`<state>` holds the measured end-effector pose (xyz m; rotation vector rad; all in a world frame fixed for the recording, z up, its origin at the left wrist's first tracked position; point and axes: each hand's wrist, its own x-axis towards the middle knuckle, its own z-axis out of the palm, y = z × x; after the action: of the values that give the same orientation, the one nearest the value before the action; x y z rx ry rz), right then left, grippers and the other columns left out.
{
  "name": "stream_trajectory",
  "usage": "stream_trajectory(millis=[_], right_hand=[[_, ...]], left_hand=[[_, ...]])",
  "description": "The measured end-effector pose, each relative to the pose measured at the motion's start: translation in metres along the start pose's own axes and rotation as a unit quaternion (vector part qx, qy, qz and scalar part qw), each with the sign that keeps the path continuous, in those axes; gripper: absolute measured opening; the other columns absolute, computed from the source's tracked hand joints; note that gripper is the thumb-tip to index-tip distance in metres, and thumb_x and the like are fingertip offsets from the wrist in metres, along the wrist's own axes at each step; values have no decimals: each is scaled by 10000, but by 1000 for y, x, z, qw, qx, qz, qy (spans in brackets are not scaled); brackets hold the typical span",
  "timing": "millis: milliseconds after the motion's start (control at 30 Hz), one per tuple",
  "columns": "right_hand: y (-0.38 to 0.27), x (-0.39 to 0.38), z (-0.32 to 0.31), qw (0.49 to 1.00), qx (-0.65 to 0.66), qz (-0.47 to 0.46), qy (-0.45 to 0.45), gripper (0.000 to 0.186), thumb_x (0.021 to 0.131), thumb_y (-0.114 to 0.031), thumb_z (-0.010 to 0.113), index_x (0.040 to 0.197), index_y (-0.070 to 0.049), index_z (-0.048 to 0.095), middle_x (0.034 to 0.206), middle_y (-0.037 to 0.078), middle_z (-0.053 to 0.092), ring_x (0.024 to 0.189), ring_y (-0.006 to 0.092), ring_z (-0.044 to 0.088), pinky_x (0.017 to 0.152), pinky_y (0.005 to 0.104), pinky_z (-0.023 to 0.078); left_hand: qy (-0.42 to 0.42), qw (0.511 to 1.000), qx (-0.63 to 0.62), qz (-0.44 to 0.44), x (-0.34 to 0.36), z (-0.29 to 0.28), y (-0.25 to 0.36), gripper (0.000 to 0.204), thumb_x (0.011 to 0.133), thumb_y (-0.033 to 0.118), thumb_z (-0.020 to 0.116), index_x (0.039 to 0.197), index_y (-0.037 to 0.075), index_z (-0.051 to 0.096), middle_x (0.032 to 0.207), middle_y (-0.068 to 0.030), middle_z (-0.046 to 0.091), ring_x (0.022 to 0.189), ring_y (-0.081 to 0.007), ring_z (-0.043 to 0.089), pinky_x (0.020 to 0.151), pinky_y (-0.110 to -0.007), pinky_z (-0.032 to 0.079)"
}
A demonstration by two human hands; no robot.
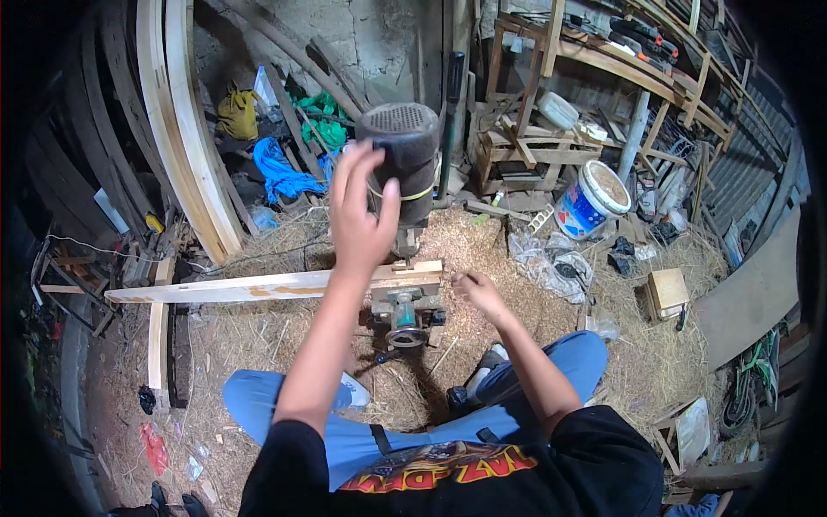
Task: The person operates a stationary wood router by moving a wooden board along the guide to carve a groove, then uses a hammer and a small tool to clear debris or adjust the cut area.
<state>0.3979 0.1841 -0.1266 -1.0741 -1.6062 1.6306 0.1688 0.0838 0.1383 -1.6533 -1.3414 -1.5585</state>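
In front of me stands a drill-type woodworking machine with a dark upright motor (401,159), its top vented, and a handwheel (407,336) at its base. My left hand (362,202) is raised at the motor's left side, fingers and thumb apart and slightly blurred; whether it touches the housing I cannot tell. A long pale wooden beam (258,288) lies across the machine's clamp, its right end under the tool. Just right of that end is my right hand (479,293), fingers curled in and apart from the wood; anything inside them is hidden.
A wooden support (159,345) stands under the beam's left part. Wood shavings (491,250) cover the floor around the machine. A white-and-blue bucket (594,200) and a small wooden block (668,293) are at right. Tall planks (185,129) lean at left.
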Motion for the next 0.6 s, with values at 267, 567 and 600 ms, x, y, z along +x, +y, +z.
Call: stream_trajectory(millis=[267, 567, 600], right_hand=[[-186, 62, -8, 976, 123, -170, 58, 298, 1073, -270, 525, 1162, -18, 657, 1031, 70, 720, 927, 146, 675, 837, 291, 528], [-420, 203, -4, 862, 49, -446, 238, 413, 1005, -387, 602, 1024, 21, 664, 961, 151, 709, 928, 262, 690, 809, 359, 512], [-429, 208, -5, 864, 67, -465, 183, 421, 1012, -402, 589, 994, 11, 667, 935, 148, 715, 891, 261, 711, 760, 349, 525]], left_hand=[[57, 994, 36, 89, 24, 68, -68, 283, 947, 232, 573, 1131, 21, 614, 1159, -183, 616, 1188, -417, 541, 1113, -580, 361], [64, 994, 20, 82, 32, 79, -49, 289, 955, 233, 517, 1152, 38, 597, 1202, -171, 600, 1231, -405, 534, 1183, -585, 289], [67, 994, 15, 85, 34, 82, -47, 289, 956, 234, 514, 1152, 39, 596, 1203, -170, 599, 1233, -405, 533, 1185, -586, 287]])
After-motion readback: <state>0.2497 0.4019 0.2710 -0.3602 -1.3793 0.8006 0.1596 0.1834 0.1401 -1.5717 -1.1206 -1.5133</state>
